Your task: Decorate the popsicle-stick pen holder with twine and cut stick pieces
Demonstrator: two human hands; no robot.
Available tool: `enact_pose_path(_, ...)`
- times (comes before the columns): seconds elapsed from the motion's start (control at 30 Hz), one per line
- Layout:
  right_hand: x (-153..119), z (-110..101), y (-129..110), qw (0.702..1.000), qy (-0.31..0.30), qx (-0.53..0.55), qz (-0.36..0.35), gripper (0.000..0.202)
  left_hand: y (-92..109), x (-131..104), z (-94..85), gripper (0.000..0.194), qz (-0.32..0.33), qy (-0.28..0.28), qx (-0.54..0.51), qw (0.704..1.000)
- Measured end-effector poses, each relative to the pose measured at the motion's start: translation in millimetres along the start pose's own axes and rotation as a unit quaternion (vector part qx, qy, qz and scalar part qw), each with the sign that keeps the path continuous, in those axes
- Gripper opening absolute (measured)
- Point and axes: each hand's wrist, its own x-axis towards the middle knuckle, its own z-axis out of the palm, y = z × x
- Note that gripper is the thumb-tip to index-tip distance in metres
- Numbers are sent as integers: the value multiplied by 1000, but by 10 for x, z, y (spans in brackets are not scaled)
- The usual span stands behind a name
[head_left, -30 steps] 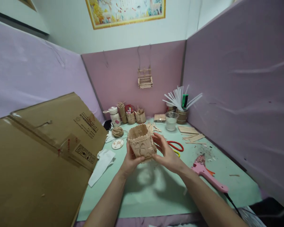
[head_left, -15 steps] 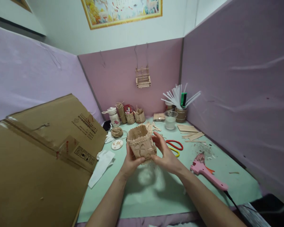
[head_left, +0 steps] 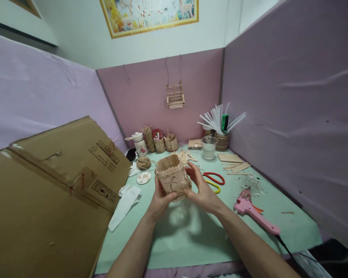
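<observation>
Between my two hands, a wooden craft-stick box (head_left: 174, 178) is held raised over the green table, slightly tilted so its open top shows. Scalloped stick ends and a twisted rope trim run round its rim, and a flower-like relief marks the front. My left hand (head_left: 161, 200) grips the lower left side, thumb on the front face. My right hand (head_left: 201, 193) holds the lower right corner with its thumb, its other fingers along the right side. The fingertips behind the box are hidden. Just right of my right hand lie scissors with red and yellow handles (head_left: 216, 179).
A pink glue gun (head_left: 255, 214) with a cord lies at the right. A large cardboard box (head_left: 58, 197) leans in from the left, beside white tissue (head_left: 123, 208). Twine (head_left: 144, 162), a round patterned disc (head_left: 144, 177), a cup of liquid (head_left: 209, 148) and craft sticks (head_left: 232, 159) sit farther back.
The view has shifted very slightly. Both hands keep the same hold on the box, which stays almost in place.
</observation>
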Motion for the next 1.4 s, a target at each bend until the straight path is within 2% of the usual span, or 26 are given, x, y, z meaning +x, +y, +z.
enact_pose_path(0.13,9,40,20,999,28,-11,14,84,20,-5,18,97,0,10,9,1000)
enact_pose_path(0.47,3,22,68,1000,18,4,11,81,34,10,48,90,-6,10,-38,999)
enact_pose_path(0.73,6,49,89,1000,17,18,15,80,19,16,36,81,-8,14,-35,999)
enact_pose_path(0.93,11,110,68,999,37,25,27,81,10,12,34,85,6,17,-26,999)
enact_pose_path(1.17,-12,99,120,998,38,44,19,77,32,16,12,79,-11,8,-45,999)
enact_pose_path(1.4,-4,31,224,989,106,94,-32,69,188,28,-66,67,-55,-1,-85,995)
